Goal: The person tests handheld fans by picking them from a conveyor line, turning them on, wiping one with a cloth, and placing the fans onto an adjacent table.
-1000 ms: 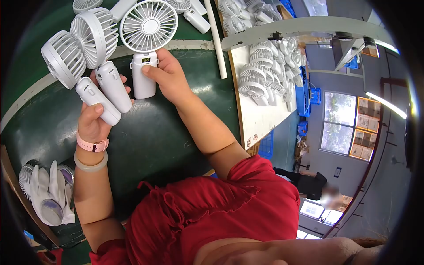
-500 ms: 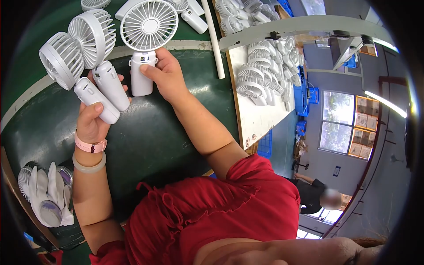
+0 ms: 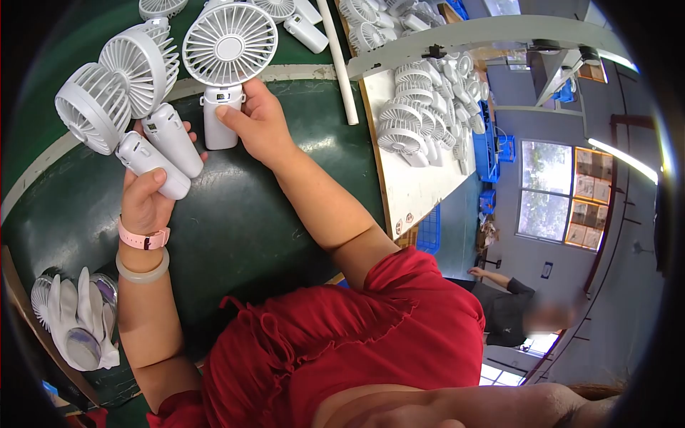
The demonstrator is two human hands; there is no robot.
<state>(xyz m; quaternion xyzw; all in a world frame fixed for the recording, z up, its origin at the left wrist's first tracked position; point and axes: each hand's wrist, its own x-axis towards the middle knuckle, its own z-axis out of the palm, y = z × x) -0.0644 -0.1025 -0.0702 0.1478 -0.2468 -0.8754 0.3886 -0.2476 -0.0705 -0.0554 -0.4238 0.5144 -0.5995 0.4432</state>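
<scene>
Reaching forward over the green tabletop [image 3: 235, 228]
Left hand [image 3: 146, 196] has its grip closed around two fans [image 3: 152, 166]; right hand [image 3: 262, 128] clasps a third fan [image 3: 228, 48], thumb in front.

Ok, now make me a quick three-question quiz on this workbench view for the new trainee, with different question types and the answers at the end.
1. Multiple choice: how many white plastic handheld fans does the left hand hold? A) one B) two C) three
2. True or false: the right hand grips another white plastic fan by its handle.
3. Fill in the blank: next to the pink buckled wrist strap, on the elbow side, is a pale ring-shaped ____.

Key: 1. B; 2. True; 3. bangle
</scene>
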